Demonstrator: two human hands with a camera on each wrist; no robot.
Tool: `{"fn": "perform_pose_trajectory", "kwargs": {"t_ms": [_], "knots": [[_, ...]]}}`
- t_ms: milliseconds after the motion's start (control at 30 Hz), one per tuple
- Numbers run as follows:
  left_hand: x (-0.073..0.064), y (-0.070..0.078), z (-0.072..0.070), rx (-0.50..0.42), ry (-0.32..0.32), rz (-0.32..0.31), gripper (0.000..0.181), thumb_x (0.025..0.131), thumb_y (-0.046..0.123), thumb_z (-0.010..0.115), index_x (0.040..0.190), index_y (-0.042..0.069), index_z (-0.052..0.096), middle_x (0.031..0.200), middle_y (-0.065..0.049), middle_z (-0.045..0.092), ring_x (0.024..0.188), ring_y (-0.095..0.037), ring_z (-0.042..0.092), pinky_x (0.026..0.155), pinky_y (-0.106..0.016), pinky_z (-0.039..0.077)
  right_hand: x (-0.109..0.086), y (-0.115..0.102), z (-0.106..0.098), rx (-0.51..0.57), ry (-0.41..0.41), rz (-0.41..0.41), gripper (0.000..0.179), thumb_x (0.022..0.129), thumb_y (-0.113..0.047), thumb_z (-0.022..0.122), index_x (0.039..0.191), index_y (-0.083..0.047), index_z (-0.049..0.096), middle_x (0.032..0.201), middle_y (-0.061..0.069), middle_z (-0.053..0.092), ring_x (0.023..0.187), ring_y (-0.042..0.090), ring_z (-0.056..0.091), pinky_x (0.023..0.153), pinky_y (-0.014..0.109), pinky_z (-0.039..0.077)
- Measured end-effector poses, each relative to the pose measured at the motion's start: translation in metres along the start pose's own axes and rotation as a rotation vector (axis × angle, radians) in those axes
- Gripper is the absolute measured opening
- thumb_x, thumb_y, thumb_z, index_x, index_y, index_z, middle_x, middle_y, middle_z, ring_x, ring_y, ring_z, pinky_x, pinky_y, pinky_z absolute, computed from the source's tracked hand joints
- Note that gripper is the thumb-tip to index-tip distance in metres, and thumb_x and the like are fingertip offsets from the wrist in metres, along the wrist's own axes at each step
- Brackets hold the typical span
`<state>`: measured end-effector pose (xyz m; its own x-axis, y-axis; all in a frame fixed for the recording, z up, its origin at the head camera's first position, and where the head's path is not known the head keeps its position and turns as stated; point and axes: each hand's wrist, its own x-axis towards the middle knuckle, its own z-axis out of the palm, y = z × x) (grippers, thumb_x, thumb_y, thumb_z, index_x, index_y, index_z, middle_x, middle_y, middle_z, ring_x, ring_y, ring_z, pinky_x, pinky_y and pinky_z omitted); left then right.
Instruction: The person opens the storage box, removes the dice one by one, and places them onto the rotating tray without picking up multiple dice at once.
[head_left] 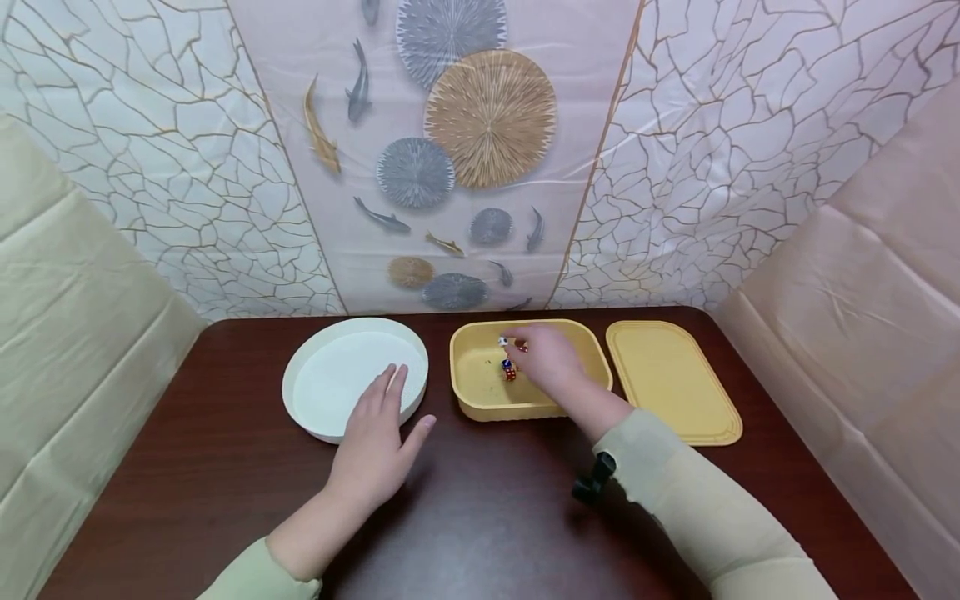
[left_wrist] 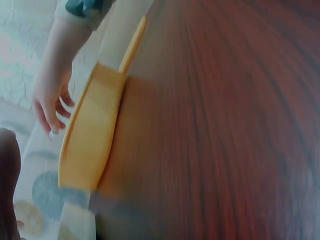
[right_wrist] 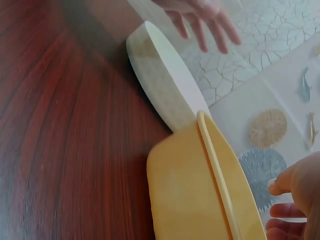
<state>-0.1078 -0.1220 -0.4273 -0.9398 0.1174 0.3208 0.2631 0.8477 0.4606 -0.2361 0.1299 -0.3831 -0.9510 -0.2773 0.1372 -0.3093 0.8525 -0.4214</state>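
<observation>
My right hand (head_left: 546, 357) is over the yellow box (head_left: 480, 410), pinching a small white die (head_left: 502, 341) between its fingertips. The left wrist view also shows the white die (left_wrist: 52, 134) at those fingertips, above the box's rim. Inside the box lie a blue die (head_left: 507, 365) and a red die (head_left: 511, 375), with another red die (head_left: 521, 345) partly hidden by the fingers. My left hand (head_left: 375, 442) hovers with straight, spread fingers over the near right rim of the round white dish (head_left: 300, 387).
Flat to the right of the box lies a yellow lid (head_left: 675, 383). The dark wooden table (head_left: 480, 517) extends in front of the containers. A patterned cloth (head_left: 465, 250) hangs behind its far edge. A black strap piece (head_left: 595, 479) sits at the right wrist.
</observation>
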Motion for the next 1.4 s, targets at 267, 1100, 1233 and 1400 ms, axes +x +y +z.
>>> {"fn": "perform_pose_trajectory", "kwargs": {"t_ms": [267, 1100, 1233, 1400], "knots": [[0.001, -0.031, -0.007, 0.102, -0.032, -0.074, 0.084, 0.097, 0.057, 0.051, 0.157, 0.006, 0.023, 0.158, -0.023, 0.025, 0.144, -0.044, 0.023, 0.116, -0.059, 0.019, 0.007, -0.019, 0.011, 0.005, 0.022, -0.055, 0.029, 0.096, -0.029, 0.064, 0.122, -0.02, 0.073, 0.105, 0.005, 0.07, 0.079, 0.017, 0.067, 0.076, 0.039, 0.052], [-0.005, -0.073, -0.015, 0.213, -0.099, -0.184, 0.092, 0.093, 0.067, 0.049, 0.157, 0.006, 0.023, 0.158, -0.026, 0.022, 0.145, -0.048, 0.016, 0.114, -0.065, 0.012, 0.018, -0.102, 0.052, 0.081, -0.112, -0.168, 0.028, 0.097, -0.026, 0.064, 0.123, -0.022, 0.072, 0.107, 0.002, 0.068, 0.092, 0.014, 0.062, 0.081, 0.031, 0.051], [-0.004, -0.075, -0.015, 0.209, -0.098, -0.186, 0.092, 0.093, 0.067, 0.049, 0.156, 0.005, 0.023, 0.158, -0.026, 0.022, 0.145, -0.048, 0.016, 0.115, -0.065, 0.012, 0.022, -0.113, 0.061, 0.07, -0.132, -0.17, 0.027, 0.095, -0.025, 0.065, 0.121, -0.025, 0.073, 0.103, -0.001, 0.068, 0.089, 0.012, 0.062, 0.076, 0.028, 0.051], [-0.003, -0.078, -0.014, 0.217, -0.109, -0.194, 0.091, 0.094, 0.066, 0.048, 0.157, 0.005, 0.022, 0.158, -0.026, 0.021, 0.145, -0.048, 0.016, 0.115, -0.065, 0.011, 0.025, -0.124, 0.071, 0.051, -0.155, -0.176, 0.025, 0.095, -0.027, 0.065, 0.119, -0.027, 0.074, 0.099, -0.005, 0.069, 0.087, 0.008, 0.061, 0.072, 0.024, 0.049]]}}
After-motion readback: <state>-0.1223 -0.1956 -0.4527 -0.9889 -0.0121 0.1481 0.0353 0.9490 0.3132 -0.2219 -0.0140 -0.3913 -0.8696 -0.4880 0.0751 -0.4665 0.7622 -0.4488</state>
